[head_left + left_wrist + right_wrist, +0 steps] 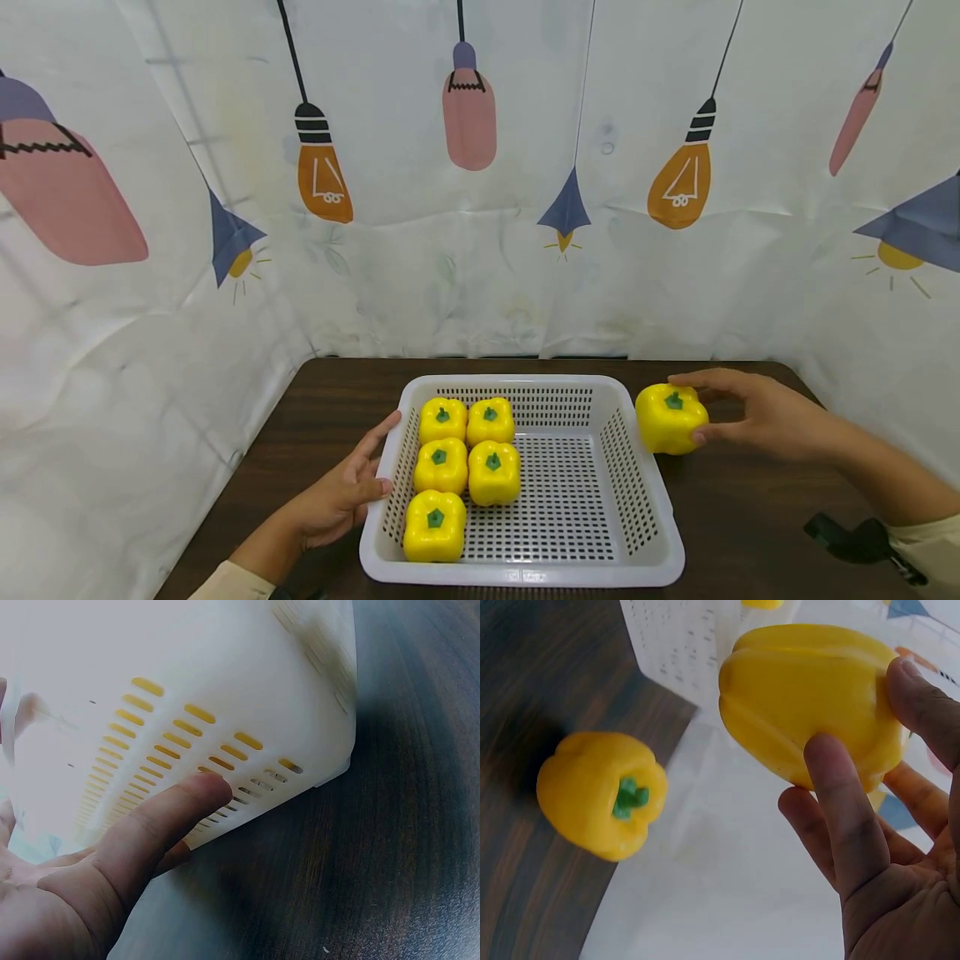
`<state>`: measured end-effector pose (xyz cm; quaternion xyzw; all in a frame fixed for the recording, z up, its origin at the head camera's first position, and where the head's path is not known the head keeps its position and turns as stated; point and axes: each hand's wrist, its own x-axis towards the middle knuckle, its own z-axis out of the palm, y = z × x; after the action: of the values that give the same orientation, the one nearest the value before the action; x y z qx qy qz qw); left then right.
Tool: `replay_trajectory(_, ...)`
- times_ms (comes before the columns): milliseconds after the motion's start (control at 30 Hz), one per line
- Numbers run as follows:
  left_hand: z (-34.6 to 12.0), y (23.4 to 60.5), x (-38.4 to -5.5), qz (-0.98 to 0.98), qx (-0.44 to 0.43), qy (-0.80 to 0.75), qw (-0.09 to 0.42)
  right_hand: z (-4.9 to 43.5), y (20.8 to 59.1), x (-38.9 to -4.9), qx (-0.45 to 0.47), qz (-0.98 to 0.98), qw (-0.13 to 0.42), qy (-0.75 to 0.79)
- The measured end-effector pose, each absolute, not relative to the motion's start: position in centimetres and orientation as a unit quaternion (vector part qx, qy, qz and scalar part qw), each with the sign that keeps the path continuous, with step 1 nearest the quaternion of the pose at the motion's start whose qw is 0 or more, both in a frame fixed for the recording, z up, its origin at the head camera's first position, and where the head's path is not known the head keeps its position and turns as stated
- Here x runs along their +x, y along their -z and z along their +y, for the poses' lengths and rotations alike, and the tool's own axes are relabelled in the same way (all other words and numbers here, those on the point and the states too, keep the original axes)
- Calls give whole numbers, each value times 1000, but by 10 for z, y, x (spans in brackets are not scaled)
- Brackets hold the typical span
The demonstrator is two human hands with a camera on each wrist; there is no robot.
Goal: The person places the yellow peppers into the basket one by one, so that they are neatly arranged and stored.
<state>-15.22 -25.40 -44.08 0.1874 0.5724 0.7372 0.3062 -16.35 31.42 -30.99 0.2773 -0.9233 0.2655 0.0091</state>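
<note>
My right hand point(772, 417) pinches a yellow bell pepper point(667, 425) with a green stem, held up at the right rim of a white plastic basket point(525, 573). The right wrist view shows the fingertips and thumb on its sides. My left hand point(337, 496) rests against the basket's left side, and in the left wrist view a fairly straight finger point(169, 814) touches the slotted outer wall. Several yellow peppers stand stem up in the left half of the basket, among them a front one point(435, 527).
Another yellow pepper point(604, 795) sits on the dark wooden table point(525, 900) in the right wrist view; the head view mostly hides it. A white printed curtain point(420, 283) surrounds the table's back and sides. A black strap-like device point(847, 537) is near the right sleeve.
</note>
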Motion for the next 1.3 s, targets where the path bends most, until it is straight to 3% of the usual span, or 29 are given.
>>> replay_trajectory(433, -253, 440, -151, 570, 188, -740, 304, 292, 314, -157, 293, -913, 11, -284)
replay_trajectory(667, -254, 441, -151, 568, 186, -741, 306, 278, 313, -152, 272, -907, -45, -318)
replay_trajectory(1300, -252, 439, -151, 565, 191, -740, 310, 250, 324, -144, 282, -895, -71, -337)
